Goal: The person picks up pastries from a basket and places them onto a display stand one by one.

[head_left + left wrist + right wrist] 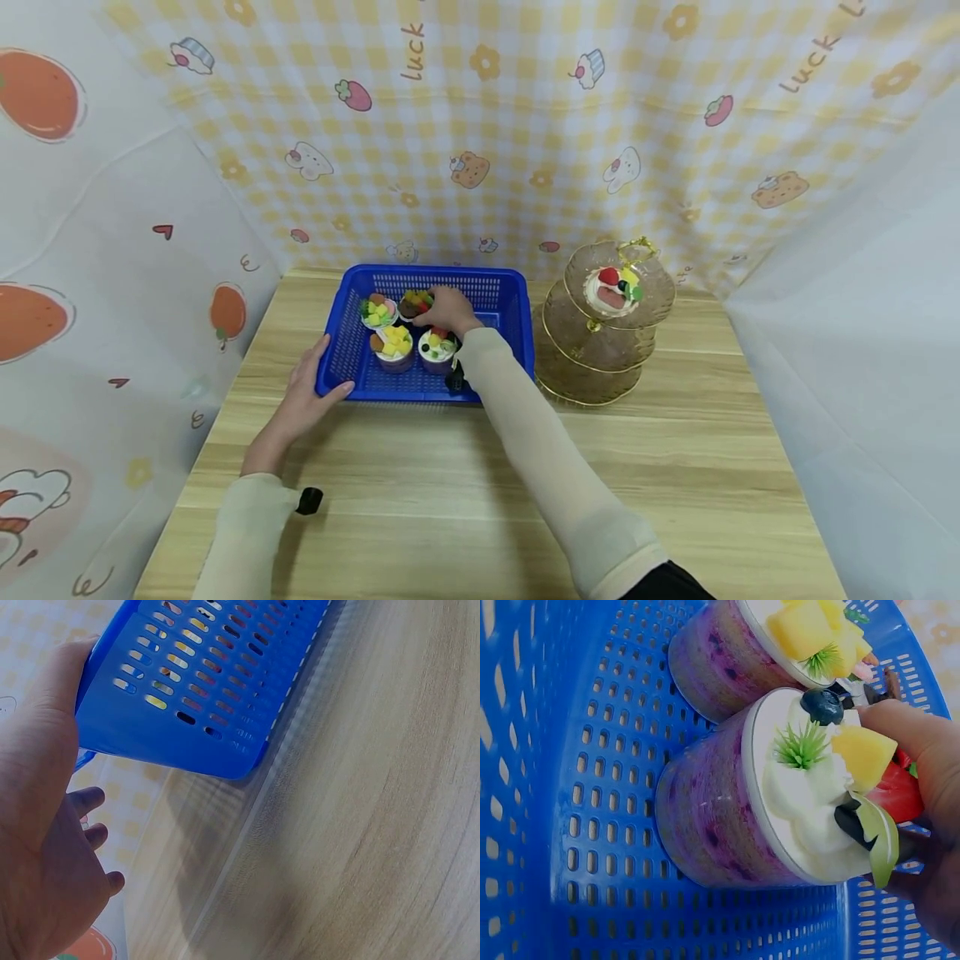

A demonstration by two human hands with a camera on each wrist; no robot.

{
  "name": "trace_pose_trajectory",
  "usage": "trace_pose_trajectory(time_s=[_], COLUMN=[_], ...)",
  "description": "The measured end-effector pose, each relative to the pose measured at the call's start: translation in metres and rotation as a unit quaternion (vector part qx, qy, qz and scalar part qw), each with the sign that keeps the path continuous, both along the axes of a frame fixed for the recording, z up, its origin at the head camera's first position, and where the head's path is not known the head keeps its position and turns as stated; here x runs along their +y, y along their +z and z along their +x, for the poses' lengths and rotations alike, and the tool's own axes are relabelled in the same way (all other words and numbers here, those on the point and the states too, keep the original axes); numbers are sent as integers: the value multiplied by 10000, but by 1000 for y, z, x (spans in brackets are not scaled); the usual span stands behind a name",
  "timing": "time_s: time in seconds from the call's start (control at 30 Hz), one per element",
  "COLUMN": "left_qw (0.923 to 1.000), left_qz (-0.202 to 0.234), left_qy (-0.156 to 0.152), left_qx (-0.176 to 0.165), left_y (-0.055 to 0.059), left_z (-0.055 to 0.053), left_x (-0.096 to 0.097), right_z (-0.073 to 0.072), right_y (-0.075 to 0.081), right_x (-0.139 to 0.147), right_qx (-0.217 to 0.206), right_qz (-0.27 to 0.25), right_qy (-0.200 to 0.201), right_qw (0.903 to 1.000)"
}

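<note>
A blue plastic basket (431, 393) holds several dessert cups. My left hand (303, 387) grips its front left corner, the thumb on the front rim and the fingers along the left side; in the left wrist view, some fingers hang free below the rim. My right hand (448, 310) reaches into the basket and holds the back right cup, a chocolate-topped dessert cup (409, 307), its fingertips partly hidden. Nearer the front stand a fruit-topped cup (720, 802) with purple layers and a mango-topped cup (393, 348). Another fruit-topped cup (378, 312) stands at the back left.
Right of the basket stands a three-tier clear cake stand (600, 354) with gold rims. A cream dessert with fruit (611, 292) sits on its top tier. Everything rests on a wooden table (420, 500), with a checked curtain (525, 125) behind.
</note>
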State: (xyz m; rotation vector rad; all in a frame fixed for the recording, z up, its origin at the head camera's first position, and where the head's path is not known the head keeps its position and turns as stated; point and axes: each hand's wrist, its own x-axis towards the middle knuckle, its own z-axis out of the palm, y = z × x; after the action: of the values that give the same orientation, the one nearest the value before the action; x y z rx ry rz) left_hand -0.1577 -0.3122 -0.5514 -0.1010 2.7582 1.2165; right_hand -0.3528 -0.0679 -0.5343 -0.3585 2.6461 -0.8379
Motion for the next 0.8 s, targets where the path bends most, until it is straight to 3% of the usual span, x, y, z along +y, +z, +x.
trace_pose_trajectory(time_s=[0.17,0.47,0.8], left_qw=[10000,10000,10000], left_qz=[-12,-22,-40], left_qy=[-4,-59,-49], left_qx=[5,28,-8], left_y=[0,0,0], left_z=[1,0,0], left_x=[0,1,-1], right_z=[2,4,12], right_y=[5,21,41], right_x=[2,8,14], right_qx=[-75,173,531], right_qz=[-686,-1136,-2060], right_qy=[-82,159,566], right_qw=[9976,9932,9755])
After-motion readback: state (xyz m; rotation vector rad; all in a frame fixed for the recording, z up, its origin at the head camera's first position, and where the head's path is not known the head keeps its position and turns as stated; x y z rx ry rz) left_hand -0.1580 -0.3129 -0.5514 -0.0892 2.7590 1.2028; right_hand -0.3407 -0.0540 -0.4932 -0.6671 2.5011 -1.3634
